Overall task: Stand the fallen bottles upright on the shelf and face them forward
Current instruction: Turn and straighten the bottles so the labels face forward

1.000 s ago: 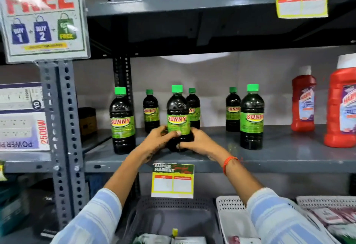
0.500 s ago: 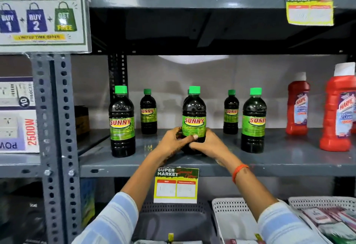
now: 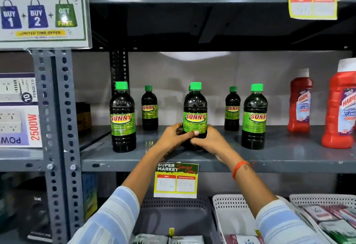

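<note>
While the grey metal shelf (image 3: 289,153) carries several upright bottles, the left hand (image 3: 171,138) and the right hand (image 3: 210,140) wrap together around the base of the middle dark plastic bottle with a green cap and a green "SUNNY" label (image 3: 195,112), fingers pressed against its lower body. This bottle stands upright near the front edge, label forward, partly hiding another bottle's green cap (image 3: 190,88) directly behind it. Similar front bottles stand at left (image 3: 122,116) and right (image 3: 254,116), smaller-looking ones at rear left (image 3: 149,108) and rear right (image 3: 232,109), and two red cleaner bottles (image 3: 300,101) at far right.
</note>
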The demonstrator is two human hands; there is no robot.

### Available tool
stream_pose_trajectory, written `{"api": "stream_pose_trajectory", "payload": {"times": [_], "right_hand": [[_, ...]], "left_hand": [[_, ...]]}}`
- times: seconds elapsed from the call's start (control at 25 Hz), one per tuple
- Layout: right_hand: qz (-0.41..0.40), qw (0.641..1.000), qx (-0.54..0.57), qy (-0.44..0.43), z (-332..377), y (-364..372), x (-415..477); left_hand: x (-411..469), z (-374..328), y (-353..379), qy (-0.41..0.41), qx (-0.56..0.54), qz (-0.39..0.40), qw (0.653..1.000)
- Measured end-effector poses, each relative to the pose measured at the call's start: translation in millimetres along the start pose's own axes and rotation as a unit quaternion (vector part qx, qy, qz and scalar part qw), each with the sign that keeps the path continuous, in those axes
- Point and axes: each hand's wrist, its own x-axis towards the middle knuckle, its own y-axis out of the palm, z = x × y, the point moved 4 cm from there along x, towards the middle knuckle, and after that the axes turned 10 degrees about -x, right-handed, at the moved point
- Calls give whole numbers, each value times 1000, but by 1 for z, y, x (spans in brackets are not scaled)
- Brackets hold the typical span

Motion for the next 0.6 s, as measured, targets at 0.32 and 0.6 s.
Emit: {"api": "stream_pose_trajectory", "payload": {"times": [0.32, 0.6], "right_hand": [[-17, 999, 27, -4, -3, 2, 6], [-366, 884, -60, -284, 59, 4, -43]], "left_hand": [[-22, -22, -1, 84, 28, -90, 992], [-99, -37, -94, 252, 284, -442, 813]]}}
